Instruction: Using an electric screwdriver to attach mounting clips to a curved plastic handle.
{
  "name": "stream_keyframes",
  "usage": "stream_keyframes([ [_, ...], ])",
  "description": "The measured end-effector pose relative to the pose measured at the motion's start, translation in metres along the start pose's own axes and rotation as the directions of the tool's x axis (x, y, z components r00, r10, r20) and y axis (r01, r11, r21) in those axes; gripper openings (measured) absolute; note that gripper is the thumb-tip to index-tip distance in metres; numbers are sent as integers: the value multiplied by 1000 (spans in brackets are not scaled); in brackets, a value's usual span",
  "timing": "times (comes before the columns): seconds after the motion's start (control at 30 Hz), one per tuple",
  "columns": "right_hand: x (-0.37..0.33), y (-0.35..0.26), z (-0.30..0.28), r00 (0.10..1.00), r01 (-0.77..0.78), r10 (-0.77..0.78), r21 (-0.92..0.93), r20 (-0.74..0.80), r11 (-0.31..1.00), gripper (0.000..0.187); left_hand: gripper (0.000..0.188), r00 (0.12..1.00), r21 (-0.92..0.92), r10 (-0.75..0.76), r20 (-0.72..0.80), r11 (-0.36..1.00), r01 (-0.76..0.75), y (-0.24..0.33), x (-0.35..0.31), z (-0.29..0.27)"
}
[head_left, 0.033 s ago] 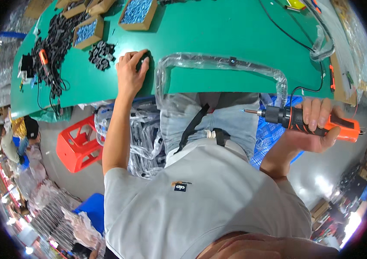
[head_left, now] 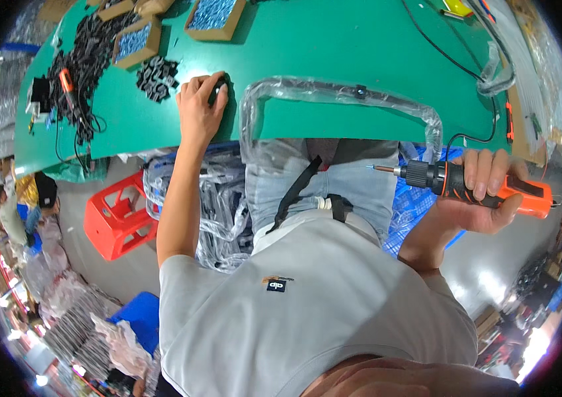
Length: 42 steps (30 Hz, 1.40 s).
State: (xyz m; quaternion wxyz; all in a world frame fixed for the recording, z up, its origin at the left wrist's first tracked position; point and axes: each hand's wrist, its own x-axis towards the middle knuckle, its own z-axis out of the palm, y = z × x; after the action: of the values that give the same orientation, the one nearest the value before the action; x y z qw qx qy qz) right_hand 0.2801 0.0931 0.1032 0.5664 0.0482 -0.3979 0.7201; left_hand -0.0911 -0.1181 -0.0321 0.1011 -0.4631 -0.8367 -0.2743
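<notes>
My left hand (head_left: pixel 200 106) rests on the green table with its fingers curled round a small black part (head_left: pixel 217 90), mostly covered by the fingers. My right hand (head_left: pixel 486 188) is wrapped round an orange and black electric screwdriver (head_left: pixel 449 180), held level off the table's near edge with its bit pointing left. Between the hands, a bent tube frame (head_left: pixel 334 90) in clear plastic wrap lies on the table, its two ends towards me. A small black piece (head_left: pixel 360 92) sits on its long bar. Left of my left hand is a small pile of black clips (head_left: pixel 156 78).
Cardboard boxes of blue screws (head_left: pixel 233 32) stand at the back left, beside a large heap of black parts (head_left: pixel 89 56). A second orange screwdriver (head_left: pixel 66 81) lies there. A black cable (head_left: pixel 436 53) crosses the right side. A red stool (head_left: pixel 119 215) stands below the table.
The view has shifted very slightly. Both hands keep their holds, with the left still on the small black part and the right on the electric screwdriver.
</notes>
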Motion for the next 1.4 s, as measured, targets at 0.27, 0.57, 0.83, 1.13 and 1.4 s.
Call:
stream_keyframes([
  [0.27,3,46,45,965,-178,162,62,205,982,42,29,952,-202,-255,-168,954,220,14,-19,-5],
  [0.57,-1,58,68,929,-259,241,28,281,966,42,35,988,-539,-2,-152,838,-81,64,-142,-11],
  [0.83,-4,69,88,897,-318,302,-2,322,948,38,32,982,-663,-173,73,727,177,42,-175,22],
  [1.13,-8,77,104,885,-335,325,-28,332,942,37,33,961,-525,-114,-251,851,-36,74,-157,-4],
  [1.4,-8,81,109,850,-375,362,-44,383,926,37,32,897,-734,-441,-29,618,280,73,-178,27],
])
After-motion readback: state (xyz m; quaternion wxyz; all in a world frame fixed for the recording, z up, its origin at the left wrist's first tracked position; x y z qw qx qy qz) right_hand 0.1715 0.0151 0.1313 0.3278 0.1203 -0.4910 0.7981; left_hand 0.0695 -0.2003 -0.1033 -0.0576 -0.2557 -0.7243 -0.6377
